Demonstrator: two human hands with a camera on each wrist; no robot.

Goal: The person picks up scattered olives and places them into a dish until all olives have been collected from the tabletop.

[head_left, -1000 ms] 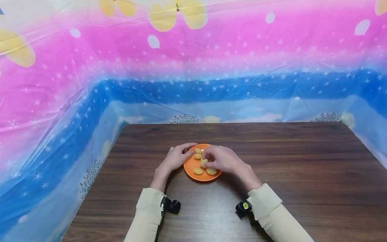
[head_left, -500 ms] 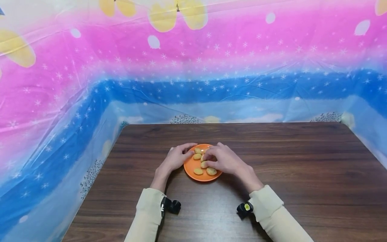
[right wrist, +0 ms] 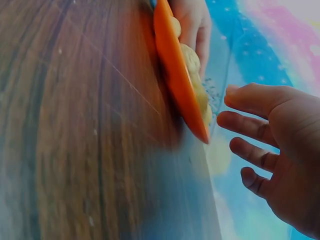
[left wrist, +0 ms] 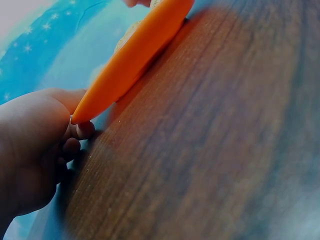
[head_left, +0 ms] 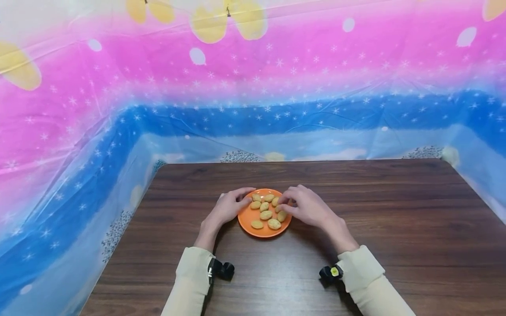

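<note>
An orange plate (head_left: 246,218) sits on the table in the head view, bearing several tan, oval, rough-surfaced pieces (head_left: 266,215) that resemble nuts in their shells. My left hand (head_left: 227,207) holds the plate's left rim; the left wrist view shows its thumb (left wrist: 74,97) over the edge and fingertips beneath. Over the right rim hovers my right hand (head_left: 310,207), its fingers partly covering the pieces on that side. In the right wrist view, this hand (right wrist: 295,142) has spread, slightly bent fingers, apart from the plate, with nothing seen between them.
Dark wood-grain table (head_left: 395,219) surrounds the plate. Behind it and along the left hangs a pink and blue cloth (head_left: 316,79) with snowflakes. Both forearms wear cream sleeves, each with a small black camera (head_left: 331,274) at the wrist.
My right hand has moved right, from the plate's middle to its right rim, and its fingers have spread. More tan pieces now show. The left hand stays on the rim; the head view shifted slightly.
</note>
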